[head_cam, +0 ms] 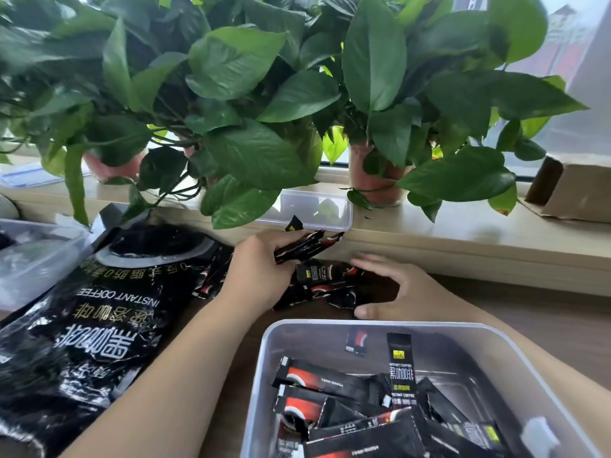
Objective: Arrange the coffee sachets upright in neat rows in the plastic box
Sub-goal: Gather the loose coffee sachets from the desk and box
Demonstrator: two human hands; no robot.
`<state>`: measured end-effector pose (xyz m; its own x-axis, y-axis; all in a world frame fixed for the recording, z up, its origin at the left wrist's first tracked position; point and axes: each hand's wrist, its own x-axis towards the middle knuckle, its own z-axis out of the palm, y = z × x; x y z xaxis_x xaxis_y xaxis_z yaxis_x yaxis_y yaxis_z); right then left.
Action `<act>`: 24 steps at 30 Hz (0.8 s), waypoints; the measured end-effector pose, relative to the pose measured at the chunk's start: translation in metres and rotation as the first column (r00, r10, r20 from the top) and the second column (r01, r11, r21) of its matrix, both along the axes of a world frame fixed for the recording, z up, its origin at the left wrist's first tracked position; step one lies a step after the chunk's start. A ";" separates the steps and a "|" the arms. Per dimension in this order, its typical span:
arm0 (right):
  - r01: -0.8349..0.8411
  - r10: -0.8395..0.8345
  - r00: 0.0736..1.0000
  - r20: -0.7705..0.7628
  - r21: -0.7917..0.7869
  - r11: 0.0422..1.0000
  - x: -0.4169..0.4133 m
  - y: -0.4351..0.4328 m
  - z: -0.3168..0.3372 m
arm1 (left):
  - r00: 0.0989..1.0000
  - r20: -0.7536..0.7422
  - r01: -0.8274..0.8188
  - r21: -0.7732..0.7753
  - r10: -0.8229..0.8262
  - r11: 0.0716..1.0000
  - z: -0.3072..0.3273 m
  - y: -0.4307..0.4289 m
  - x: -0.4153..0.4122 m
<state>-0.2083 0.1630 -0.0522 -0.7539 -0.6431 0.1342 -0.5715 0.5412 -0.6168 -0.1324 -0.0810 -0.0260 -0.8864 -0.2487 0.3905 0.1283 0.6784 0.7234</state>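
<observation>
Gripping a small bundle of coffee sachets (307,247) in curled fingers, the left hand (261,272) hovers above a loose pile (325,287) on the table (529,312); the right hand (400,292) lies beside that pile, fingers relaxed and spread, holding nothing. Nearest the camera, the plastic box (264,375) holds more sachets, mostly jumbled flat; one upright sachet (399,368) stands near its far wall; a large coffee bag (99,325) lies left.

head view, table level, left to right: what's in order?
clear tub → instant-coffee bag → left hand, gripping a bunch of sachets → loose sachet pile → right hand at the pile's right side. The plastic box is left out: it spans below several of these.
</observation>
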 end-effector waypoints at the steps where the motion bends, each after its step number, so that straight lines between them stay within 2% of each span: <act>1: -0.041 0.042 0.999 -0.011 0.063 0.997 -0.002 -0.002 -0.001 | 1.000 -0.003 0.010 0.023 -0.010 1.000 0.001 0.000 0.001; 3: -0.077 0.082 0.996 -0.037 0.127 0.989 -0.005 -0.003 -0.002 | 1.000 -0.009 0.027 0.091 -0.027 0.995 0.004 0.000 0.001; 5: -0.044 0.046 0.998 -0.038 0.055 0.998 -0.004 0.001 -0.003 | 0.999 -0.019 0.039 0.158 -0.037 0.987 0.006 0.000 0.003; 8: 0.008 -0.015 0.991 -0.134 -0.054 0.999 -0.004 0.011 -0.004 | 0.999 -0.035 0.048 0.221 -0.041 0.974 0.012 0.002 0.007; 11: 0.051 -0.066 0.983 -0.174 -0.090 0.995 -0.004 0.023 -0.006 | 0.997 -0.053 0.066 0.290 -0.052 0.955 0.020 0.004 0.013; 15: 0.087 -0.102 0.984 -0.145 -0.109 0.990 0.002 0.037 -0.001 | 0.991 -0.083 0.125 0.331 -0.102 0.935 0.028 0.011 0.023; 17: 0.056 -0.060 0.996 -0.059 -0.052 0.997 0.005 0.042 0.005 | 0.984 -0.102 0.174 0.349 -0.148 0.921 0.030 0.015 0.029; 19: -0.029 0.032 0.998 -0.047 0.053 0.998 0.004 0.043 0.008 | 0.976 -0.118 0.213 0.374 -0.181 0.903 0.032 0.016 0.032; 21: -0.042 0.048 0.998 -0.046 0.125 0.991 0.004 0.041 0.007 | 0.962 -0.159 0.268 0.434 -0.220 0.860 0.035 0.015 0.035; 24: 0.001 0.014 0.994 -0.104 0.143 0.990 0.004 0.039 0.006 | 0.907 -0.238 0.420 0.580 -0.348 0.698 0.044 0.015 0.043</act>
